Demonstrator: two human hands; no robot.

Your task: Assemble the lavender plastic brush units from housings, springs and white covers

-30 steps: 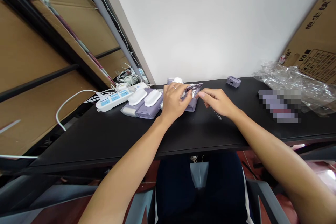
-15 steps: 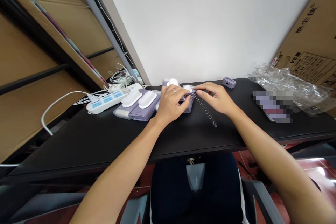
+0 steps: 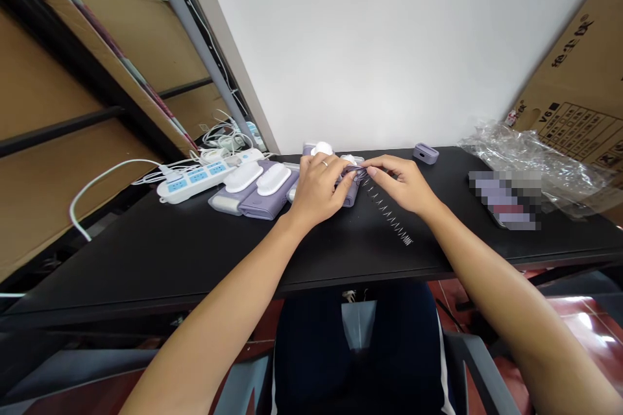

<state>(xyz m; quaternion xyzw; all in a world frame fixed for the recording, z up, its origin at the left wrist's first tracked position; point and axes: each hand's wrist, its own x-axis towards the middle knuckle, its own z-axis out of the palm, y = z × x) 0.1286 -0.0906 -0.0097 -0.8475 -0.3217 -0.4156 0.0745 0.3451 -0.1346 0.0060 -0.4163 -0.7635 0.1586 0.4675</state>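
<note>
My left hand [image 3: 318, 193], with a ring on one finger, pinches a small purple piece [image 3: 354, 169] above the black table. My right hand [image 3: 399, 183] meets it from the right, thumb and forefinger closed at the end of that piece; what exactly lies between these fingertips is too small to make out. From just below them a thin, stretched coil spring [image 3: 390, 217] trails toward the front right. Partly hidden behind my hands are more purple devices [image 3: 349, 199] and a white rounded part [image 3: 322, 148].
Left of my hands lie purple devices with white oval pads [image 3: 273, 179], beside a white power strip [image 3: 197, 176] with tangled cables. A small purple holder [image 3: 425, 153] stands near the wall. At right are a blurred phone [image 3: 501, 198], clear plastic wrap [image 3: 535, 149] and a cardboard box [image 3: 579, 97].
The coil spring's free end has shifted slightly down and to the right, and its coils look more stretched. Both hands stay at the purple piece. The view has moved slightly.
</note>
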